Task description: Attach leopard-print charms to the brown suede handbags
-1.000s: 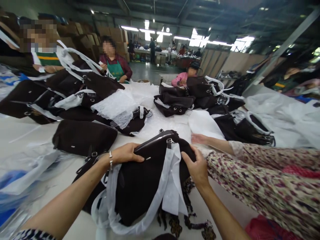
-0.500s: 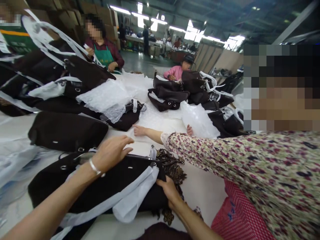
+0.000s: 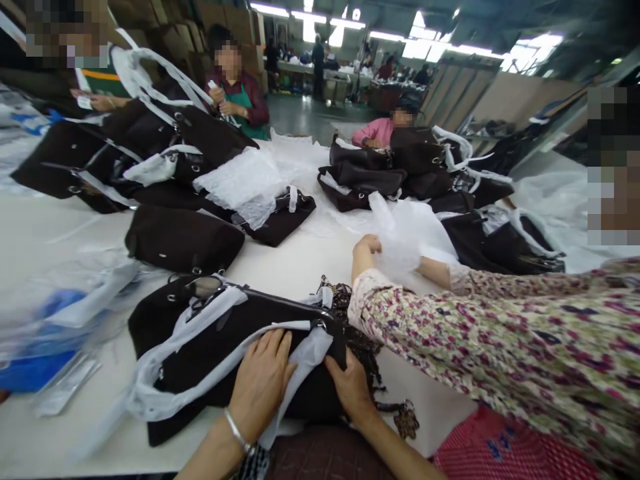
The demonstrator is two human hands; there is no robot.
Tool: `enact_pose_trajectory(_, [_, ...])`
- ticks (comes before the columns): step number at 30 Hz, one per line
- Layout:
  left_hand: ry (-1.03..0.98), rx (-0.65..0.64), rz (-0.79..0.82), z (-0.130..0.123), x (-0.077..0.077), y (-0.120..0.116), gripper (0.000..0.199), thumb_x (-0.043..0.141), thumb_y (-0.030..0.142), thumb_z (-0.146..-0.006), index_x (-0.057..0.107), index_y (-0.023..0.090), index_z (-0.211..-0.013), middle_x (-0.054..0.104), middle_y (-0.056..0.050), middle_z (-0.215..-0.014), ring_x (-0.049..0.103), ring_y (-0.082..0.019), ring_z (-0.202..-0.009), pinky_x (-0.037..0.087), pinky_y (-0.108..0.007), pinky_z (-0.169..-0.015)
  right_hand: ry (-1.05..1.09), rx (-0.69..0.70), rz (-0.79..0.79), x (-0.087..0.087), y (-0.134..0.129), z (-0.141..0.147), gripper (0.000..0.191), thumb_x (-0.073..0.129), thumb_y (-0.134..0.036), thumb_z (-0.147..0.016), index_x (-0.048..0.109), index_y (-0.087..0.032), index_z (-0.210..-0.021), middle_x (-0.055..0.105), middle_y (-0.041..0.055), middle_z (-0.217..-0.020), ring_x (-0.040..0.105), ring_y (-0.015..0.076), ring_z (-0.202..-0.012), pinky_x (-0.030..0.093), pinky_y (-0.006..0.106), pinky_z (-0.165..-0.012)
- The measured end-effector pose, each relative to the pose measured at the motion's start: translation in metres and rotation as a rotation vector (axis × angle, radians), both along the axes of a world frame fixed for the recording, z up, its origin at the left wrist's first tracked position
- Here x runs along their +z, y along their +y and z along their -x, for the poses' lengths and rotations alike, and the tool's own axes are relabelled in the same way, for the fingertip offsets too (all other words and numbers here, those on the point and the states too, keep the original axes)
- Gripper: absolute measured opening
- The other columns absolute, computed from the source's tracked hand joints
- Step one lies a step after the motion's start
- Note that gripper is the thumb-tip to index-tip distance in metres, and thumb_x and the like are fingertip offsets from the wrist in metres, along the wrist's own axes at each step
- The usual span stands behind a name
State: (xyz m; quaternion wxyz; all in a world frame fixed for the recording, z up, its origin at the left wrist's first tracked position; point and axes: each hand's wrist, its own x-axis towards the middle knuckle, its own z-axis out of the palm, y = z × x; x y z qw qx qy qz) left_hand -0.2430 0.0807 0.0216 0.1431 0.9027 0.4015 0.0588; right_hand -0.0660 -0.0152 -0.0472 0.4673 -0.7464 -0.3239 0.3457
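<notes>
Head view: a dark brown handbag [image 3: 220, 353] lies flat on the white tabletop [image 3: 55, 227], directly in front of the person and just beyond both wrists. Its long axis runs left to right, with the metal-trimmed top edge on the far side and the right-hand end nearest the hands.

Left hand [image 3: 263, 383]: laid palm down on the bag's front panel, fingers extended and together, pressing a white wrapped strap [image 3: 200, 383] against the fabric. It is flat and grips nothing.

Right hand [image 3: 353, 390]: set at the bag's right-hand end, fingers curled around the corner of the bag where the white wrapping bunches. It is closed on that corner. A patterned brown scarf [image 3: 367, 350] hangs from the same end, just beside this hand.

Both hands sit on the bag's right half; the left half, with its rings and strap loop, lies well to the left, nearer the left arm.

A co-worker's floral sleeve [image 3: 500, 340] crosses from the right, that person's hand [image 3: 367, 250] holding a clear plastic bag [image 3: 407, 233] beyond the handbag. More dark handbags [image 3: 185, 240] are stacked farther back.
</notes>
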Motion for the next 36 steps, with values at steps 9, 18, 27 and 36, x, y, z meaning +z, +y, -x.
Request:
enact_pose_trajectory(9, [-0.175, 0.040, 0.276, -0.010, 0.035, 0.027, 0.023, 0.058, 0.041, -0.085, 0.063, 0.021, -0.093, 0.066, -0.007, -0.097, 0.059, -0.025, -0.096, 0.045, -0.038, -0.085, -0.409, 0.248, -0.241, 0.011, -0.016, 0.005, 0.024, 0.056, -0.029, -0.089, 0.065, -0.018, -0.109, 0.070, 0.0110, -0.100, 0.066, 0.0253, -0.095, 0.053, 0.035, -0.083])
enact_pose_trajectory(18, [-0.290, 0.112, 0.574, -0.027, 0.022, 0.009, 0.026, 0.064, 0.042, -0.077, 0.059, 0.019, -0.088, 0.067, -0.007, -0.090, 0.060, -0.022, -0.083, 0.044, -0.033, -0.074, -0.351, 0.276, -0.216, 0.014, -0.014, 0.005, 0.024, 0.056, -0.028, -0.088, 0.066, -0.020, -0.108, 0.070, 0.0091, -0.100, 0.066, 0.0243, -0.093, 0.053, 0.035, -0.083])
enact_pose_trajectory(27, [-0.340, 0.059, 0.632, -0.021, 0.008, 0.011, 0.026, 0.062, 0.032, -0.078, 0.067, 0.021, -0.101, 0.070, -0.004, -0.098, 0.063, -0.023, -0.090, 0.044, -0.032, -0.082, -0.299, 0.071, -0.086, 0.034, -0.009, -0.009, 0.046, 0.061, -0.035, -0.083, 0.053, -0.019, -0.126, 0.062, 0.0119, -0.118, 0.060, 0.0272, -0.106, 0.052, 0.041, -0.085])
enact_pose_trajectory(36, [-0.263, -0.096, 0.722, -0.016, 0.000, 0.011, 0.018, 0.054, 0.033, -0.084, 0.062, 0.017, -0.087, 0.064, 0.000, -0.080, 0.056, -0.015, -0.070, 0.043, -0.026, -0.066, -0.779, 0.683, -0.176, 0.062, 0.041, -0.019, 0.040, 0.057, -0.010, -0.083, 0.064, -0.024, -0.119, 0.053, 0.0098, -0.138, 0.048, 0.0269, -0.127, 0.040, 0.048, -0.106])
